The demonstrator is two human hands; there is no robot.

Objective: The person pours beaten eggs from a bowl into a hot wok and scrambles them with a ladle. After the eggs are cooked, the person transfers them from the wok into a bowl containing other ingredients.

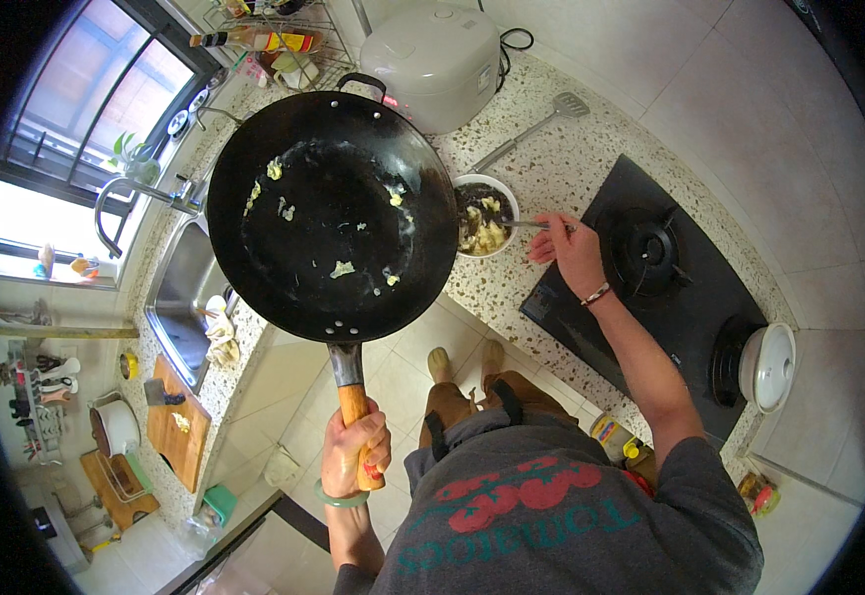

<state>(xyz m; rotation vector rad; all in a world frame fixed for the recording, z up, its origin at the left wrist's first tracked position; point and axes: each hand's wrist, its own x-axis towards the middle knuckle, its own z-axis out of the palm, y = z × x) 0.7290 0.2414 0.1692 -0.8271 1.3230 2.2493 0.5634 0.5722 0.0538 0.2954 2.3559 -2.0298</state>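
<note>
My left hand [355, 448] is wrapped round the wooden handle [353, 402] of a black wok [303, 238]. The wok is raised, its inside showing, with small yellow-white bits that look like cooked egg stuck to it. On the counter just right of its rim stands a white bowl [514, 198] with yellow egg-like pieces and something dark in it. Between the fingers of my right hand [569, 248] is a slim metal utensil [526, 224]; its far end is down in the bowl, so its kind does not show.
A slotted turner [536, 132] lies behind the bowl, near a rice cooker [432, 64]. At right are a black gas hob [591, 268] and a lidded white pot [769, 367]. The sink [170, 288] and a cutting board [176, 436] are at left.
</note>
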